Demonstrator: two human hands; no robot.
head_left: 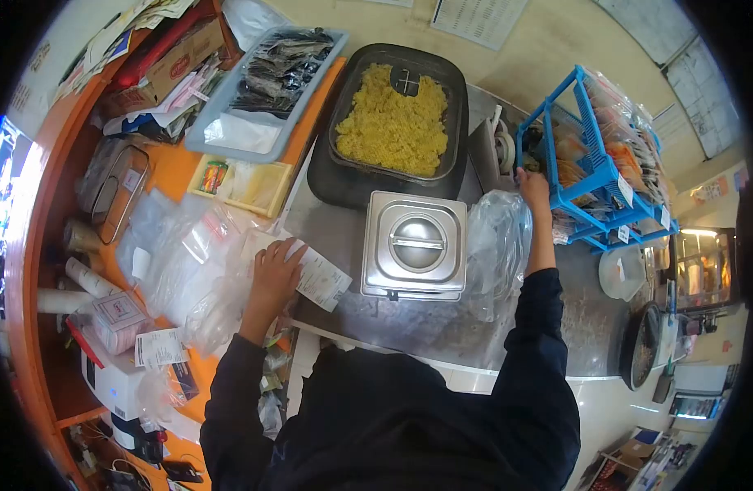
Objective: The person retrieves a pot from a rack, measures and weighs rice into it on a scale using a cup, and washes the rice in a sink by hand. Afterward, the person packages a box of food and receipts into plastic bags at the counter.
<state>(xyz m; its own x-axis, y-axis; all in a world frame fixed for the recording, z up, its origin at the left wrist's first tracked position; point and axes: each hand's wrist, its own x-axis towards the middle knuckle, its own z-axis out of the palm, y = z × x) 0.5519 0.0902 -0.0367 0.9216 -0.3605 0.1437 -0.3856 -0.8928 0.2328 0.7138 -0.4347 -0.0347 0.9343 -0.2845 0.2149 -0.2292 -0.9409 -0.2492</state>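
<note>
My left hand [276,268] lies with its fingers spread on a printed paper slip [321,281], beside clear plastic bags [200,254]. At the right, my right hand [533,186] touches the left edge of a blue plastic rack [585,190] holding bagged items; its fingers are bent, and what they hold, if anything, is too small to tell. Between my hands sits a lidded steel container [415,245], with clear plastic bags [497,245] to its right. Behind it stands a black pan [456,106] of yellow food [384,131].
A blue-grey tray [198,135] of black packets stands at the back left, near a small yellow box [282,176]. Along the left are an orange shelf [45,245] and a white printer [114,385]. A dark round pan [640,345] is at the far right.
</note>
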